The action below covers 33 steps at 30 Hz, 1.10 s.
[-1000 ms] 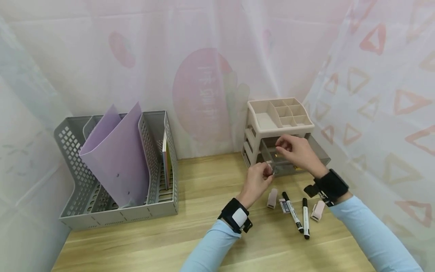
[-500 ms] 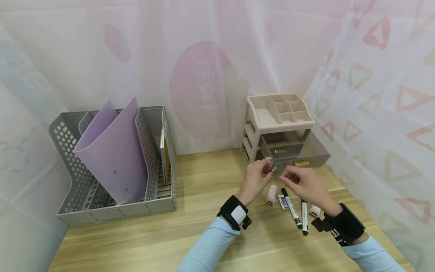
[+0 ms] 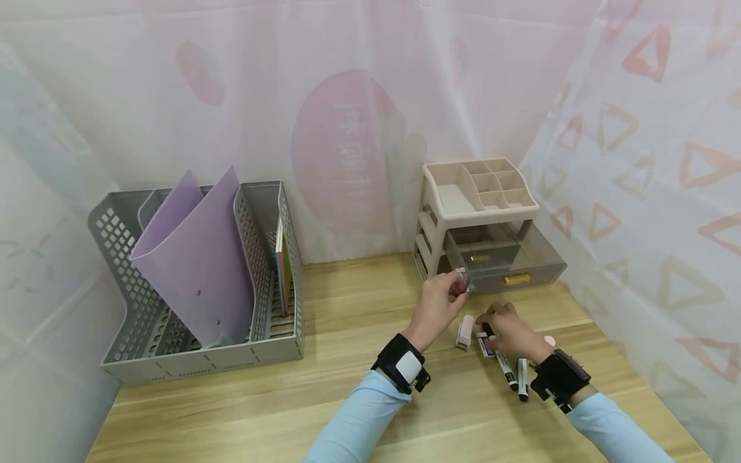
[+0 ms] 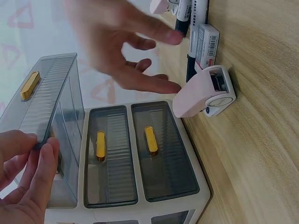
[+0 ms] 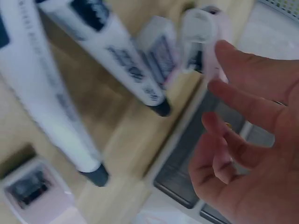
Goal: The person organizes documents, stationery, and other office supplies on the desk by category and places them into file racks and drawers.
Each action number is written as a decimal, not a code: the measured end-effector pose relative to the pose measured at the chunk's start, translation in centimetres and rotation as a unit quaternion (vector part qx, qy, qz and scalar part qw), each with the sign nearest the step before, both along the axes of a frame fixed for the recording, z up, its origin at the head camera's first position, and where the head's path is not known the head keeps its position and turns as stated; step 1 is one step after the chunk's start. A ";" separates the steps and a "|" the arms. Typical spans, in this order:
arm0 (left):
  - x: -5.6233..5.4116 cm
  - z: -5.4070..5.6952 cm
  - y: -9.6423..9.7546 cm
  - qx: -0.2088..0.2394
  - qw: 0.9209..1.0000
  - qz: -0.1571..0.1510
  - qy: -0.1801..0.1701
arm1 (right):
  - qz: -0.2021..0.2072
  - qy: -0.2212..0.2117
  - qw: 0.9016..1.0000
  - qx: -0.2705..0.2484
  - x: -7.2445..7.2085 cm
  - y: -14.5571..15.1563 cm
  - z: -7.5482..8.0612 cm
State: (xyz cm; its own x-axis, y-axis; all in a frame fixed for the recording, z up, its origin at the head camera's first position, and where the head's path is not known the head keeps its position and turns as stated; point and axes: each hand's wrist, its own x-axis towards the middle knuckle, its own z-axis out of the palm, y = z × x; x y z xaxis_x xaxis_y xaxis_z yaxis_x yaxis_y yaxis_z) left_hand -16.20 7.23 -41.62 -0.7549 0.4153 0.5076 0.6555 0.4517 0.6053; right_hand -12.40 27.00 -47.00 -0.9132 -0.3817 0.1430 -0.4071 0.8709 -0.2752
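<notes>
My left hand point(image 3: 439, 308) pinches the near left corner of the pulled-out clear grey drawer point(image 3: 489, 283); in the left wrist view its thumb and fingertips point(image 4: 48, 154) grip the drawer's edge. My right hand point(image 3: 515, 331) hovers over the small items on the desk, thumb and forefinger apart with nothing between them. Close to its fingertips stands a pink-and-white stapler-shaped thing point(image 4: 198, 95) with a dark slot. Beside it lie a small printed box with a barcode point(image 4: 207, 45) and a black-capped white marker point(image 5: 124, 60). A second marker point(image 3: 523, 379) lies just right.
The drawer belongs to a cream desk organizer point(image 3: 442, 222) with a divided top tray. Another pink-and-white thing point(image 5: 39, 191) lies right of the markers, partly hidden by my right hand in the head view. At left stands a grey file rack point(image 3: 202, 363) holding a purple folder point(image 3: 197, 276).
My right hand has come from over the drawer, down and toward me, to the items on the desk. The left hand stays at the drawer's corner.
</notes>
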 end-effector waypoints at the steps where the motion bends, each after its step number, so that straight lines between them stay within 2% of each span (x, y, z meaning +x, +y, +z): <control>1: 0.0 0.0 0.0 0.002 1.000 -0.001 -0.001 | -0.006 -0.003 1.000 0.006 0.0 0.1 -0.5; 5: 0.1 -0.1 0.1 0.006 1.000 -0.001 -0.001 | -0.017 0.008 1.000 0.015 -0.2 0.4 -2.0; 8: 0.1 -0.1 0.1 0.010 1.000 -0.006 -0.002 | -0.024 0.011 1.000 0.012 -0.1 0.5 -2.5; 13: 0.0 0.0 0.0 0.018 1.000 -0.005 -0.007 | -0.030 0.006 1.000 -0.001 -0.2 0.6 -2.6; 17: 0.0 -0.1 0.0 0.007 1.000 0.001 -0.003 | -0.029 0.010 0.999 -0.008 0.0 0.7 -2.6; 20: 0.0 -0.2 0.0 0.006 1.000 0.000 -0.001 | -0.018 0.018 1.000 -0.018 0.1 0.7 -2.6; 23: 0.0 -0.1 0.0 0.010 1.000 -0.002 -0.002 | 0.002 0.017 0.999 -0.035 0.4 0.7 -2.5; 27: -0.1 -0.2 -0.1 0.007 1.000 0.001 0.007 | 0.020 -0.008 0.997 -0.070 0.6 0.7 -2.2; 33: -0.2 -0.2 0.1 0.011 1.000 -0.001 0.008 | 0.036 -0.049 0.987 -0.150 1.0 0.9 -1.7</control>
